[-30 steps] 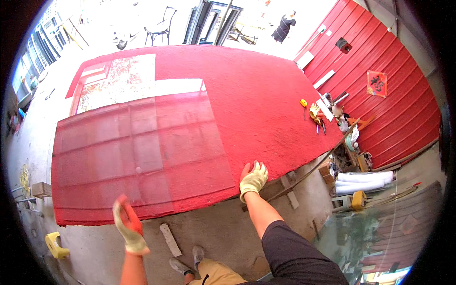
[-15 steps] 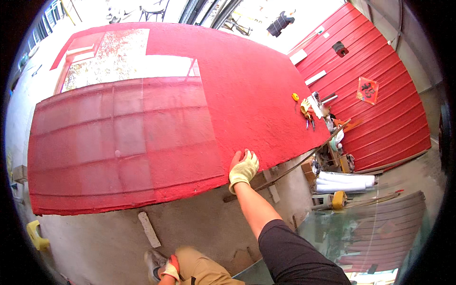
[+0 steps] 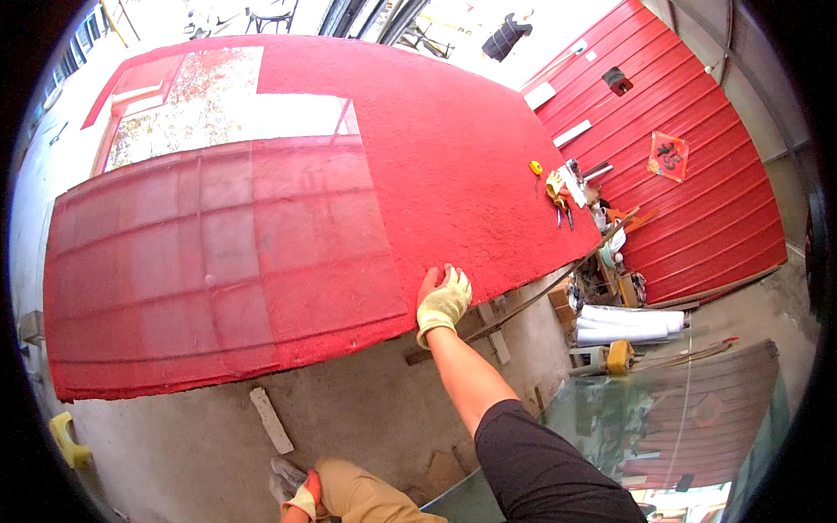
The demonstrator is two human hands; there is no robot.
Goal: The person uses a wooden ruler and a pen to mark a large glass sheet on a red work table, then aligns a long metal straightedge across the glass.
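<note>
so, the left hand (image 3: 305, 499) has dropped away from the red table (image 3: 453, 174) over the last second and is now down beside the tan trouser leg (image 3: 357, 490), below the table's near edge; can't tell if it's clenched or gripping anything. the right hand (image 3: 444, 301) has stayed at that near edge, fingers loosely bent on the top, nothing visible in its grasp. means just one hand is at the table, and neither is holding the glass pane (image 3: 288, 218), which lies flat on the table's left part. the tabletop looks rough, kinda like fabric, and the pane's so full of reflections i can't make out its far edge. toward the table's right end: tape measure (image 3: 535, 167), spare glove (image 3: 554, 186). past that end, a red ribbed wall (image 3: 724, 218), with white rolls (image 3: 628, 324) nearer. someone (image 3: 506, 37) is beyond the table's far side.
</note>
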